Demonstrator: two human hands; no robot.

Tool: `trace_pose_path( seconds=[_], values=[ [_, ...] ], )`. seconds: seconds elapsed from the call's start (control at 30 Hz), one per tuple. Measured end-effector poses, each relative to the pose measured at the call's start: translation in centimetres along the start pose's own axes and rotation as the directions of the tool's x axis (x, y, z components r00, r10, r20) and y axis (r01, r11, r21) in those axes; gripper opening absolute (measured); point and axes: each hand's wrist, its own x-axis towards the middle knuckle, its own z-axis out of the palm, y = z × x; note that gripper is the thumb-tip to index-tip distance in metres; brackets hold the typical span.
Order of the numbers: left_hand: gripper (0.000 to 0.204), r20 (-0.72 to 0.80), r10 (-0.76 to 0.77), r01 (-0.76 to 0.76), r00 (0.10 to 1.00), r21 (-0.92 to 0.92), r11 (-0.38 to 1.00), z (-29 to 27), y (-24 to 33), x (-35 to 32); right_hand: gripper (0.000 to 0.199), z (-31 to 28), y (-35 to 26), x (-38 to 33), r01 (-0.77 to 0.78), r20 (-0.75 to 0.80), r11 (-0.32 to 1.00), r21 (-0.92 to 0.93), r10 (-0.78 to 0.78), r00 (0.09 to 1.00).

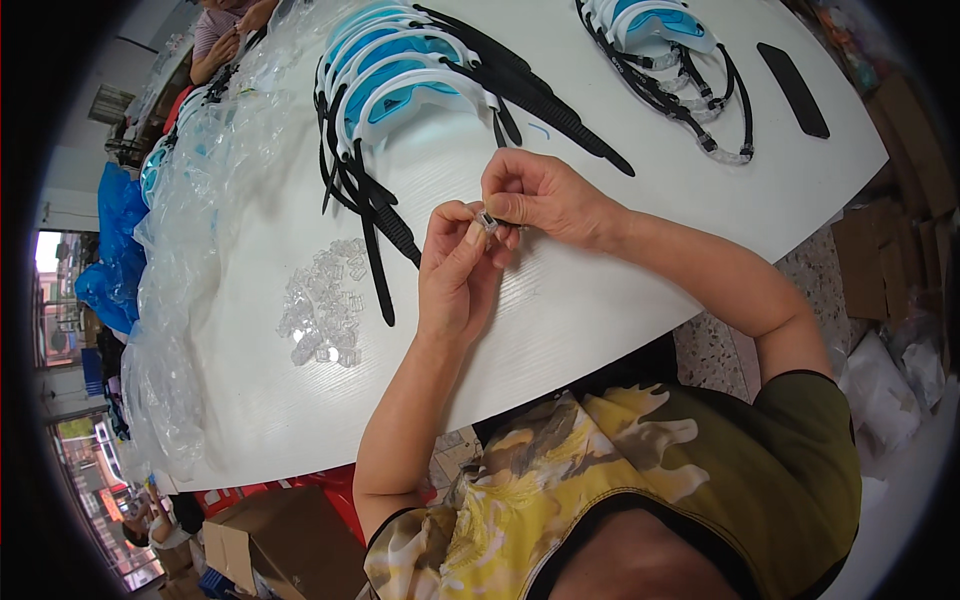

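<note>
Above the near part of the white table, my two hands meet with fingertips almost together. My left hand [460, 262] is closed in a pinch on a small clear plastic buckle [488, 222]. My right hand [545, 197] is closed too, thumb and forefinger pinched at the buckle's upper side. A bit of black shows in the buckle, perhaps a strap end; the fingers cover most of it. Just beyond stands a row of swim goggles [425, 82] with white frames, blue lenses and black straps [372, 250]. One strap runs up to my left hand and passes out of sight there.
Loose clear buckles [325, 300] lie in a pile left of my left forearm. More goggles [655, 25] with buckled straps sit at the far right, beside a flat black strip [793, 90]. Clear plastic sheeting [185, 300] covers the table's left edge. Another person's hands [228, 45] show at the far left.
</note>
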Motion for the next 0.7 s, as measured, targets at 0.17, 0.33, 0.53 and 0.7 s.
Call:
trace_pose_path(
  seconds=[0.17,0.33,0.53,0.7],
  values=[
    [0.014,0.018,0.005,-0.005,1.000,-0.014,1.000,-0.05,0.75,0.12,0.014,-0.16,-0.52,0.05,-0.022,0.039,0.999,-0.046,0.024,0.999],
    [0.015,-0.027,0.014,-0.015,1.000,-0.058,0.998,-0.48,0.88,0.20,0.012,-0.36,-0.94,-0.06,0.016,0.062,0.989,-0.145,-0.007,0.998],
    [0.016,0.006,-0.026,0.026,1.000,-0.037,0.999,-0.24,0.85,0.38,0.011,-0.64,-0.66,0.12,0.006,0.021,0.997,-0.079,-0.005,1.000],
    [0.016,0.010,-0.047,0.047,0.999,-0.066,0.997,-0.38,0.71,0.12,0.009,-0.70,-0.30,0.41,0.029,0.007,0.984,-0.174,-0.028,1.000]
  ],
)
